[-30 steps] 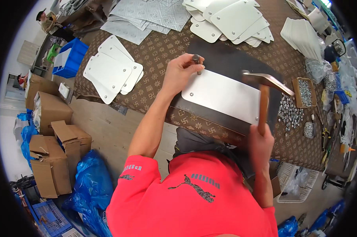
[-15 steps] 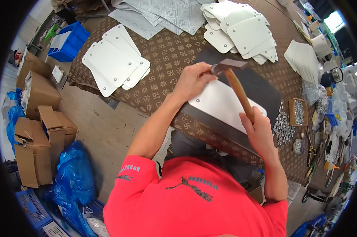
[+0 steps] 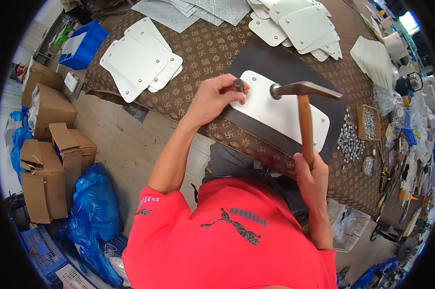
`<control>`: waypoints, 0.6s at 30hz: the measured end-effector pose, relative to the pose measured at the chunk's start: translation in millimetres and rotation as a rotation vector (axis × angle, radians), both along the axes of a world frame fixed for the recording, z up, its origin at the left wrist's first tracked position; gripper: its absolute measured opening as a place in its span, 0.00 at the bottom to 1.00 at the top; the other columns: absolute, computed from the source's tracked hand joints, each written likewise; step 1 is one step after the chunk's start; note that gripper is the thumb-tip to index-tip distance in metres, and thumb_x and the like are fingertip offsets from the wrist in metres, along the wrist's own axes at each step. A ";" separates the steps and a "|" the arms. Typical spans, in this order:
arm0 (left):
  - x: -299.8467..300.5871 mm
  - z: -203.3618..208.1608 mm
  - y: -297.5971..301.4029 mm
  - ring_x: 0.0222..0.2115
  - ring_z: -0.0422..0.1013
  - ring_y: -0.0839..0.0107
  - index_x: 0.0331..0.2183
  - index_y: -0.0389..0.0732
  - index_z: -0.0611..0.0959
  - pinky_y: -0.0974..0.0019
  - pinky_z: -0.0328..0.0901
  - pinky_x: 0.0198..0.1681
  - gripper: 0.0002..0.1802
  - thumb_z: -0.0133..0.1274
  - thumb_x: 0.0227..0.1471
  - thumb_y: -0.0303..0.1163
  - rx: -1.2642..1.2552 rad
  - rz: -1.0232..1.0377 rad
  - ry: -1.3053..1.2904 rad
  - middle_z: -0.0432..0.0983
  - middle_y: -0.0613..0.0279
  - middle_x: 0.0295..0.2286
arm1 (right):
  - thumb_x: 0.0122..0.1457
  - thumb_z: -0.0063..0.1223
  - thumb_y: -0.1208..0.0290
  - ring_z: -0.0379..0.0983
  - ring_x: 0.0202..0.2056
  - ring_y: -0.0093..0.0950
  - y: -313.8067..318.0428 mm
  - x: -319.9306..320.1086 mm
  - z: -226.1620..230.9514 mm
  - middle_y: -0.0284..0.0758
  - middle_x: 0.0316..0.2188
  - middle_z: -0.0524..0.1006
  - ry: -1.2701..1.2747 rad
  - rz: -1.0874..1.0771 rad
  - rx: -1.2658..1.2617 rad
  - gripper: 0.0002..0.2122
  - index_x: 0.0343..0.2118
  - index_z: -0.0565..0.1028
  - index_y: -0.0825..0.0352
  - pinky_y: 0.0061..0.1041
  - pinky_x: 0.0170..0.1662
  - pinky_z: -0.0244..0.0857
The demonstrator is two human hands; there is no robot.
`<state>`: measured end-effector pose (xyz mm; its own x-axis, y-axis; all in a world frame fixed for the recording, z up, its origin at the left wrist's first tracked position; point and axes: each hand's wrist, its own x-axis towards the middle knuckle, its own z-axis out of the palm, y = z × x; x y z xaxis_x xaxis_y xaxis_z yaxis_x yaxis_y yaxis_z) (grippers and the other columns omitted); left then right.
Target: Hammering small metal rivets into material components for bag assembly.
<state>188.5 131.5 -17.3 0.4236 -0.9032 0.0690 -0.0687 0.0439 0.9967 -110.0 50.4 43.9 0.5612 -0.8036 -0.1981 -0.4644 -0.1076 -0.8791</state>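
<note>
My left hand (image 3: 213,100) pinches a short metal punch (image 3: 238,85), held upright over the near left corner of a white rounded panel (image 3: 271,111). Small metal studs show at the panel's other corners. My right hand (image 3: 313,174) is closed round the lower end of a hammer (image 3: 305,118) with a wooden handle. The hammer's steel head hovers above the panel, to the right of the punch and apart from it. Under the panel lies a black mat (image 3: 294,65) on the table's near edge.
Studded white panels (image 3: 136,65) lie at the left, with another pile (image 3: 306,26) at the far right. Patterned sheets (image 3: 198,10) are at the back. Loose metal studs (image 3: 351,140) and a small box (image 3: 368,123) of them sit right of the mat. Cardboard boxes (image 3: 45,176) stand on the floor.
My left hand has moved from the panel's far left corner to its near left corner. The hammer head has swung away to the right from beside that hand.
</note>
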 end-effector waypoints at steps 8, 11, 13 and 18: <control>-13.8 -7.5 8.2 0.34 0.73 0.79 0.36 0.35 0.84 0.73 0.68 0.40 0.07 0.59 0.52 0.21 0.010 0.057 -0.121 0.79 0.67 0.32 | 0.65 0.52 0.69 0.62 0.18 0.14 9.5 16.0 95.5 0.24 0.16 0.65 -0.579 -0.142 0.082 0.09 0.29 0.71 0.66 0.17 0.20 0.52; -16.4 -11.1 7.3 0.33 0.73 0.78 0.36 0.35 0.84 0.72 0.69 0.39 0.07 0.60 0.52 0.20 -0.014 0.066 -0.287 0.79 0.67 0.32 | 0.65 0.52 0.69 0.61 0.18 0.15 -3.8 24.0 52.7 0.25 0.15 0.64 -0.451 0.257 -0.175 0.09 0.29 0.70 0.65 0.17 0.20 0.53; -17.1 -9.6 10.9 0.33 0.73 0.78 0.36 0.36 0.84 0.72 0.69 0.38 0.07 0.60 0.52 0.20 -0.013 0.058 -0.366 0.79 0.67 0.32 | 0.66 0.51 0.69 0.60 0.18 0.14 -14.2 21.2 18.6 0.25 0.15 0.63 0.057 0.428 -0.538 0.09 0.29 0.69 0.64 0.17 0.20 0.54; -20.6 0.9 -8.7 0.33 0.74 0.76 0.37 0.34 0.84 0.71 0.69 0.39 0.08 0.60 0.51 0.20 -0.015 -0.008 -0.182 0.79 0.65 0.33 | 0.68 0.50 0.65 0.55 0.15 0.13 -16.8 -21.0 19.3 0.25 0.15 0.61 -0.106 -0.020 -0.086 0.11 0.31 0.67 0.63 0.16 0.16 0.49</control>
<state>167.9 122.8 -16.4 0.3957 -0.9048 0.1574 -0.2475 0.0599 0.9670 -131.0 33.6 63.2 0.5590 -0.8263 -0.0685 -0.3720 -0.1762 -0.9113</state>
